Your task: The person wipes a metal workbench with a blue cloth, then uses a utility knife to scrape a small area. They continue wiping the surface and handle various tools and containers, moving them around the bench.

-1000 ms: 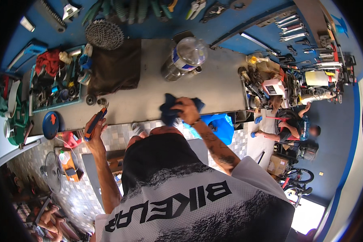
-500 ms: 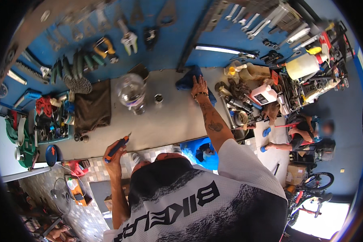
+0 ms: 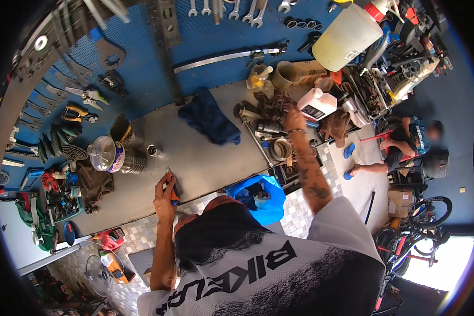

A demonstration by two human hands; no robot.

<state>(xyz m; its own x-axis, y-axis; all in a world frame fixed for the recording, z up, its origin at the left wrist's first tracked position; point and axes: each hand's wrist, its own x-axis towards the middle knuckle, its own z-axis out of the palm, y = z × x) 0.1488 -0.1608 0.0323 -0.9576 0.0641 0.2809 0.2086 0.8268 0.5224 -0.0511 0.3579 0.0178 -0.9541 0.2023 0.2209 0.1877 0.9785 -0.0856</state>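
Note:
My left hand [image 3: 165, 196] is closed round an orange and dark-blue utility knife [image 3: 175, 197], over the front edge of the workbench [image 3: 189, 163]. My right hand [image 3: 295, 120] reaches into the clutter at the bench's right end, beside a white bottle with pink contents [image 3: 317, 104] and a dark brown rag [image 3: 274, 105]. Its fingers are partly hidden and blurred, so I cannot make out a grip. A crumpled dark-blue cloth [image 3: 209, 117] lies between my hands at the back. Left of it are a small metal socket-like cylinder [image 3: 153, 151] and a clear plastic jug [image 3: 108, 154] lying on its side.
Wrenches [image 3: 242, 11] hang on the blue wall panel. A large spray bottle [image 3: 347, 37] stands at the right. A blue bag [image 3: 266, 203] with dark cloths sits below the bench edge. At right, a person [image 3: 405, 142] sits near a bicycle [image 3: 432, 216].
My right hand has left the dark-blue cloth and moved right to the clutter. The cloth now lies spread out more. My left hand still holds the knife, and the view has shifted right.

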